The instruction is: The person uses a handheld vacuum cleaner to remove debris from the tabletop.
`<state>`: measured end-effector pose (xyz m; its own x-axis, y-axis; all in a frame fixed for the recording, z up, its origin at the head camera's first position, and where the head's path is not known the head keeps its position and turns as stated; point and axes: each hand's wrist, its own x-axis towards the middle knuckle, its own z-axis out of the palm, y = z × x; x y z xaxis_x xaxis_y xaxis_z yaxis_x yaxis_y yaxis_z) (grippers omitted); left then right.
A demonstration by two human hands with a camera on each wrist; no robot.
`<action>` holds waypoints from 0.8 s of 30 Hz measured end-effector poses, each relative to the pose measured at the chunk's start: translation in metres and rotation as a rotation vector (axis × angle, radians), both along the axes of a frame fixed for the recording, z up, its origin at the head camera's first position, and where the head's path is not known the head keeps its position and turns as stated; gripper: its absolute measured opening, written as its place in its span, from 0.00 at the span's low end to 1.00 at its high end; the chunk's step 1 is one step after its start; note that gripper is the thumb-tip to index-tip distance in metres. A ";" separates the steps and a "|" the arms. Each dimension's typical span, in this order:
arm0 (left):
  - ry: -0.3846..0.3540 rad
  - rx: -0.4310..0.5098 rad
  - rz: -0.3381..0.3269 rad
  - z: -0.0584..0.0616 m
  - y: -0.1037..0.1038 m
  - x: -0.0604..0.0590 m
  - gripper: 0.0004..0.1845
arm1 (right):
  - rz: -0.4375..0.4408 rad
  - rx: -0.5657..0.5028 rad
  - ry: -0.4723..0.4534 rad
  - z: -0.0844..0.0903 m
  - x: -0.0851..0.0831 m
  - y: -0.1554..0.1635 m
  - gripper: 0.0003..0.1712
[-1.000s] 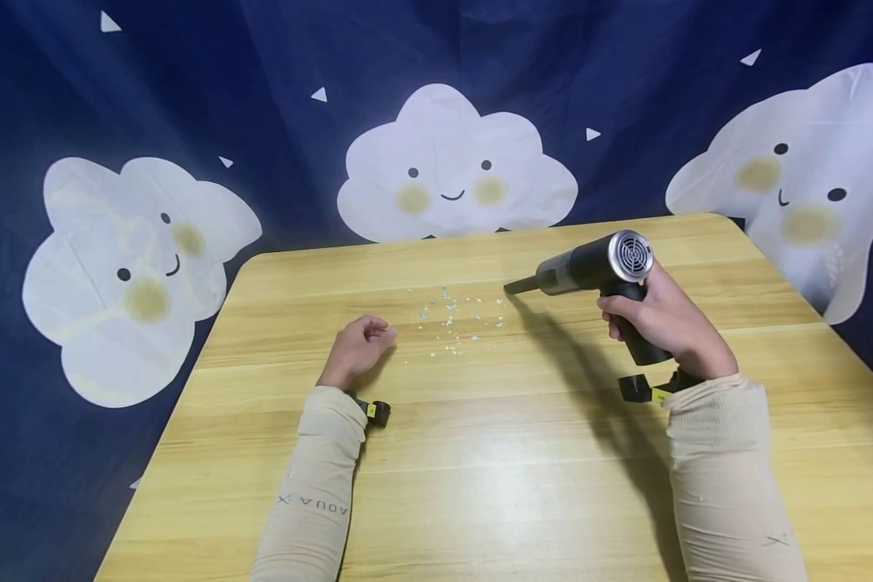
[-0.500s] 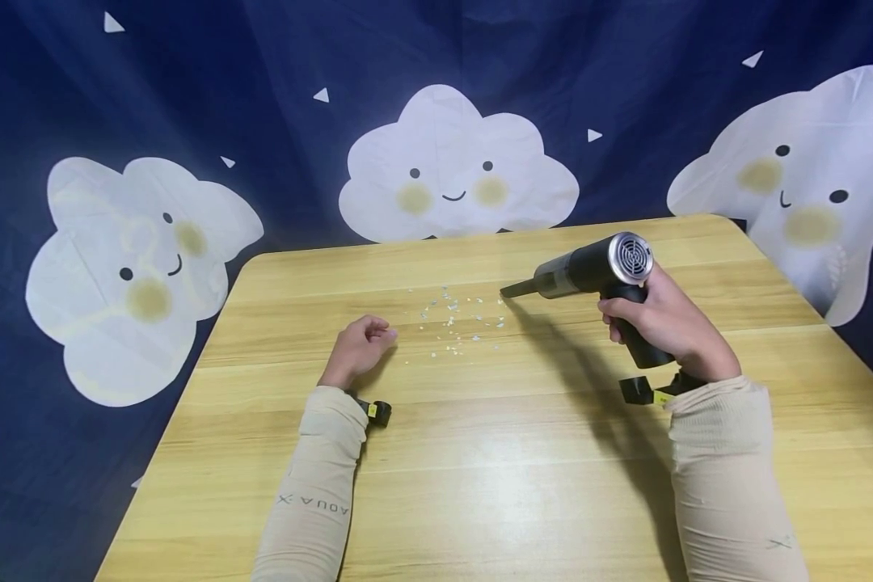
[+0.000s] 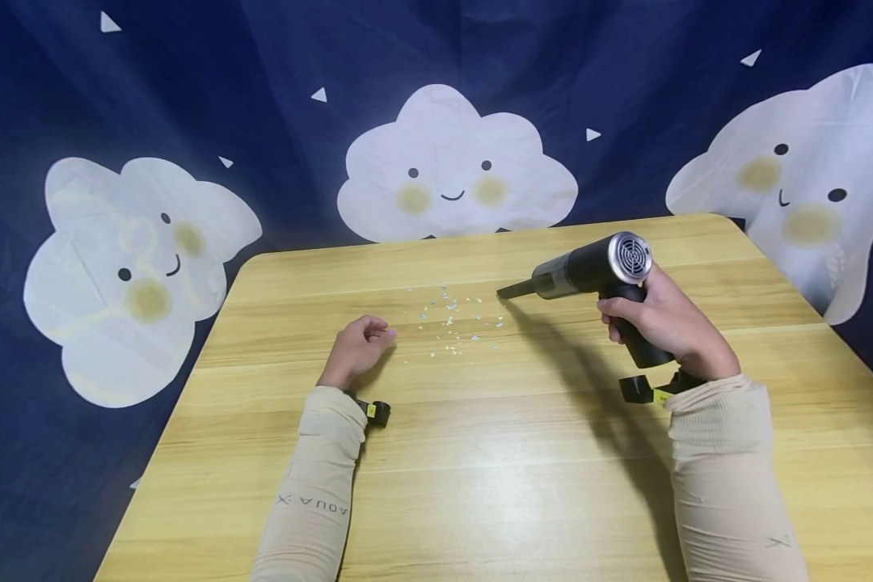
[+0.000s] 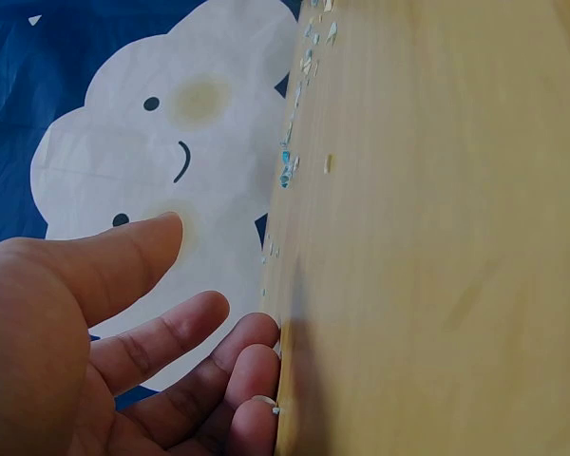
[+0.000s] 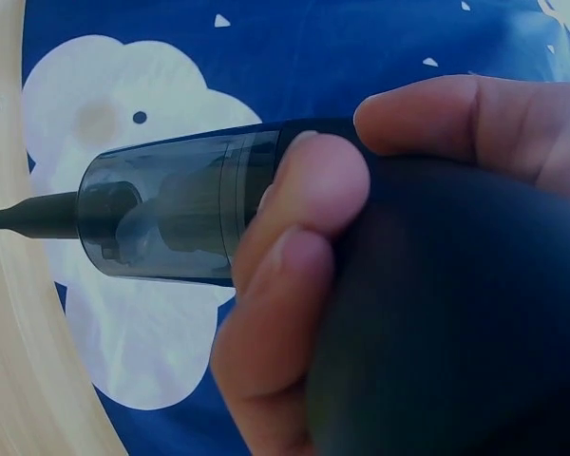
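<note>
I noted my right hand (image 3: 662, 323) gripping the vacuum (image 3: 589, 271); scraps (image 3: 454, 319) remained mid-counter (image 3: 480, 453), left hand (image 3: 356, 347) relaxed open.

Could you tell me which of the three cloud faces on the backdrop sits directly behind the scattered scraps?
The middle cloud, smiling straight-on above the scraps; the left and right clouds sit off to the table's sides.

Wooden table (image 3: 480, 485), light grain, centre. Dark blue backdrop (image 3: 276, 48) behind and to both sides, printed with three smiling white clouds (image 3: 454, 166) and small white triangles (image 3: 318, 94).
</note>
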<state>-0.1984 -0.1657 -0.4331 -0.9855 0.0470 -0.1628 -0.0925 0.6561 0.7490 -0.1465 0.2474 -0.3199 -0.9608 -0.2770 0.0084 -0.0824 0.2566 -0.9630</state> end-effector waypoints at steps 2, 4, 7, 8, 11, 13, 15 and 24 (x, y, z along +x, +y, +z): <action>-0.001 0.001 0.000 0.000 0.000 0.000 0.22 | 0.001 0.004 -0.002 0.000 0.000 0.000 0.27; 0.000 0.001 0.000 0.000 -0.001 0.000 0.22 | 0.003 0.008 -0.005 0.001 0.000 0.000 0.27; -0.002 0.002 0.000 0.000 -0.001 0.001 0.22 | 0.007 0.018 -0.005 0.001 0.001 0.001 0.26; -0.002 0.001 -0.001 0.000 -0.001 0.001 0.22 | 0.008 0.020 -0.005 0.002 0.001 0.001 0.25; -0.001 -0.002 -0.004 0.001 -0.002 0.001 0.22 | 0.007 0.022 -0.010 0.002 0.002 0.002 0.25; 0.000 -0.004 -0.007 0.001 -0.002 0.001 0.22 | 0.004 0.023 -0.015 0.003 0.003 0.002 0.25; 0.001 -0.003 -0.005 0.001 -0.001 0.000 0.22 | -0.002 0.021 -0.021 0.003 0.004 0.002 0.26; -0.011 0.005 0.000 0.003 0.000 0.001 0.22 | 0.014 0.035 -0.003 0.003 0.003 0.003 0.25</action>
<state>-0.1972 -0.1657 -0.4298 -0.9837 0.0480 -0.1736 -0.1008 0.6521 0.7514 -0.1435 0.2501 -0.3169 -0.9569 -0.2904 -0.0046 -0.0832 0.2893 -0.9536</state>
